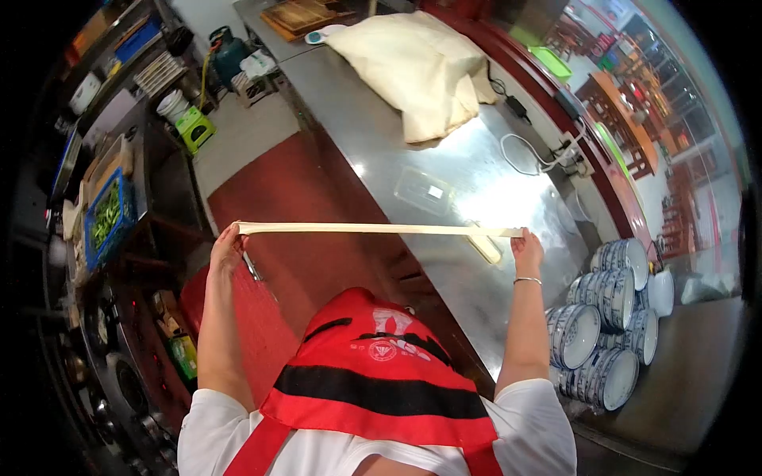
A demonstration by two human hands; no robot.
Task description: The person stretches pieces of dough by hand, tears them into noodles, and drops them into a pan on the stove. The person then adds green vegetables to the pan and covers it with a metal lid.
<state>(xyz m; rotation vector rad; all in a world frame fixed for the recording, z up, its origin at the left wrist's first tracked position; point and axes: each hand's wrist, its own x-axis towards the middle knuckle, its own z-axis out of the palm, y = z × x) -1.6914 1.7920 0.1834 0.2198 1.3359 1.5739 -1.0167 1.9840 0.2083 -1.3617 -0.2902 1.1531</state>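
A long, pale strip of dough point(365, 228) is stretched almost level in the air in front of my red apron. Its left end is pinched in my left hand point(228, 247), over the red floor. My right hand point(526, 247), with a bracelet at the wrist, grips the other end above the steel counter point(357, 143). Below the strip, near its right end, a short pale piece point(484, 244) lies on the counter. Just beyond the strip there is a clear plastic lid or box point(425, 190).
A cream cloth point(413, 67) covers something at the counter's far part. Stacked patterned bowls point(607, 325) stand at the right. A cable point(520, 163) lies near the back ledge. On the left are a blue basket of greens point(107, 218), stove burners and a green stool point(194, 128).
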